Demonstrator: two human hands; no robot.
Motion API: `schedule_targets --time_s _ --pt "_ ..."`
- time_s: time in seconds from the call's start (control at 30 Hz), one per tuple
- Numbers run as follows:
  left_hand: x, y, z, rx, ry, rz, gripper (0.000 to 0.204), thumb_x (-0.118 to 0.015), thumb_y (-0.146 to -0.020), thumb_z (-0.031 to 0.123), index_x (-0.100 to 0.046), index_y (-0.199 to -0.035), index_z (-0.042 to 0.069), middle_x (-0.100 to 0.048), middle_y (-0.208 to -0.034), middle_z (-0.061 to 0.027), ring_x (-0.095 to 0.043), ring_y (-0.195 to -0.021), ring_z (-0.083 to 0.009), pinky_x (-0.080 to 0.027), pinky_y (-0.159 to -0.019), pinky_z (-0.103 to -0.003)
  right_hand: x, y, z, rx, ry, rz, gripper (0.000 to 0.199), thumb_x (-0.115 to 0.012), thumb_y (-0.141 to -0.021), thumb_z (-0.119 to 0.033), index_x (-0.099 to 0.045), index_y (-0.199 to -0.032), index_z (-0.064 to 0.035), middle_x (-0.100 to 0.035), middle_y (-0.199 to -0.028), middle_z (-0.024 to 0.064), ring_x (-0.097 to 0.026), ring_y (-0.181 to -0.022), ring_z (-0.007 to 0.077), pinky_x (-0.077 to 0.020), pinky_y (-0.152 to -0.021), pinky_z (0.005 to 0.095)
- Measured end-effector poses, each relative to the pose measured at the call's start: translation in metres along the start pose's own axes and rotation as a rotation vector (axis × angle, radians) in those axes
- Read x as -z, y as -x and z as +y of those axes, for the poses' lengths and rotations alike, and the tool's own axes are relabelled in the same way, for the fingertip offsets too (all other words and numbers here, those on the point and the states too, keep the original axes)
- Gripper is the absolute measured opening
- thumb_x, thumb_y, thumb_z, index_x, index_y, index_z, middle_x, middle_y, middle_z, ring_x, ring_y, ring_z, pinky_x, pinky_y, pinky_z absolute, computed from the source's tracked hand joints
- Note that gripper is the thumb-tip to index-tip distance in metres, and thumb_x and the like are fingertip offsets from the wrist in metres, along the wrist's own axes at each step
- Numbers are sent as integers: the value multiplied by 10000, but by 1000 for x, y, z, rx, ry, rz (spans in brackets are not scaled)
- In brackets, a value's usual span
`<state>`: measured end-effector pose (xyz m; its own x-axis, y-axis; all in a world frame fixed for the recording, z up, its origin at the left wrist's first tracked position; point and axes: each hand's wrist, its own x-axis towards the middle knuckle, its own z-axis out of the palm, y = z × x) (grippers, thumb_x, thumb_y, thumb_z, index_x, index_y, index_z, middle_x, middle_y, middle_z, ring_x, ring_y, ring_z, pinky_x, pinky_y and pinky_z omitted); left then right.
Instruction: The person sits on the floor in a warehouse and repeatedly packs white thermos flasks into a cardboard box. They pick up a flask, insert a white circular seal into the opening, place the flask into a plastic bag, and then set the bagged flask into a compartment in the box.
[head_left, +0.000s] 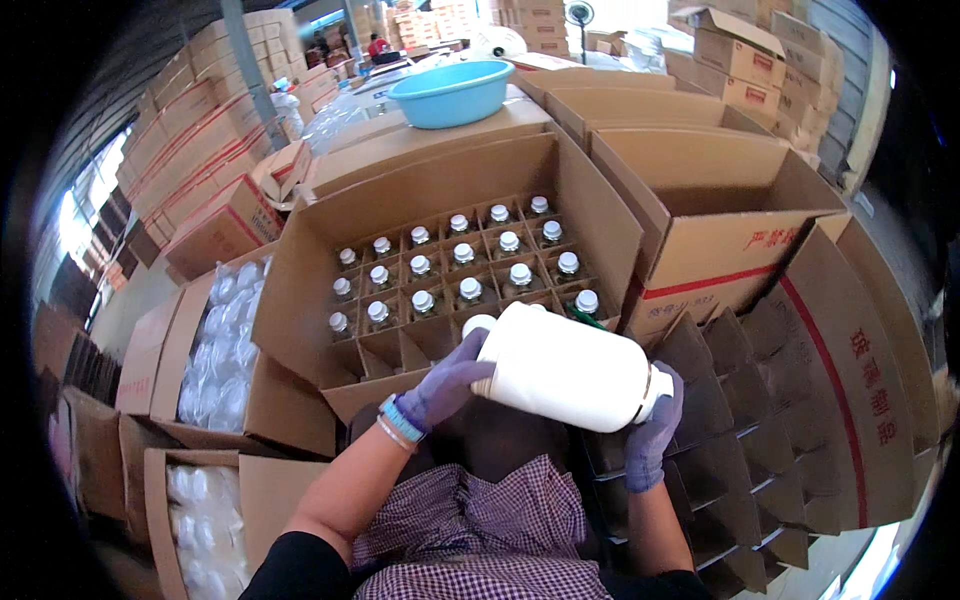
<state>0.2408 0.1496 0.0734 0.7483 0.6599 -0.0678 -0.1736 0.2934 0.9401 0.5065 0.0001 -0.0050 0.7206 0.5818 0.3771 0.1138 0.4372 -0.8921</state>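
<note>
My left hand [448,382], in a thin purple glove, grips the left end of a large white cylindrical bottle [565,365]. My right hand [655,430], gloved alike, is closed round the bottle's narrower right end, where a white neck or cap [660,385] shows beside a thin gold-coloured ring. The bottle lies tilted on its side in the air above my lap. A smaller white round piece [480,323] peeks out behind its left end; what it belongs to is hidden. Just beyond stands an open carton [450,190] with several white-capped clear glass bottles [469,289] between cardboard dividers.
At my right sits a carton with a cardboard divider grid [740,450]. Other open cartons [700,240] stand behind it. To my left are cartons of plastic-wrapped clear items [222,350]. A light blue basin [452,95] rests beyond the bottle carton. Stacked boxes [200,130] rise farther back.
</note>
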Motion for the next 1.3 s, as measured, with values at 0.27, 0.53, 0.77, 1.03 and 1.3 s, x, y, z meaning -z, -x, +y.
schedule_targets --time_s 0.27,0.53,0.77,1.03,1.3 --pt "-25 119 60 -288 -79 -82 955 -674 -891 559 -275 -1543 -13 -266 -1619 -141 -305 -1468 -300 -235 -1208 -428 -52 41 -54 -155 -81 -242 741 -408 -995 -658 -537 -1287 11 -609 -1221 129 -614 -1108 244 -502 -945 387" --pt "5 182 33 -530 -484 173 1390 -772 -670 755 -4 -1619 91 -232 -1613 -195 -269 -1494 -338 -220 -1217 -492 -84 76 -69 -253 -255 -451 835 -372 -952 -748 -520 -1307 -7 -610 -1240 133 -608 -1148 248 -498 -968 404" --pt "-32 214 28 -373 -33 469 1295 -755 -703 744 -106 -1625 108 -316 -1572 -199 -323 -1463 -342 -250 -1203 -493 -86 81 -78 172 -60 -435 842 -379 -937 -781 -521 -1266 -18 -615 -1137 113 -623 -1051 228 -509 -929 388" --pt "-44 227 23 -555 -268 412 1246 -780 -728 637 -107 -1619 84 -331 -1559 -205 -357 -1439 -336 -279 -1191 -492 -86 71 -97 55 -131 -556 778 -466 -947 -712 -540 -1255 -2 -615 -1145 111 -634 -1034 222 -523 -886 373" --pt "-94 244 92 -817 -1547 -133 960 -875 -574 623 -537 -1425 334 -415 -1471 -209 -454 -1339 -391 -358 -1084 -548 -83 96 -52 -722 -336 -1140 548 -409 -1068 -403 -424 -1482 -45 -532 -1446 150 -582 -1264 270 -518 -1033 412"
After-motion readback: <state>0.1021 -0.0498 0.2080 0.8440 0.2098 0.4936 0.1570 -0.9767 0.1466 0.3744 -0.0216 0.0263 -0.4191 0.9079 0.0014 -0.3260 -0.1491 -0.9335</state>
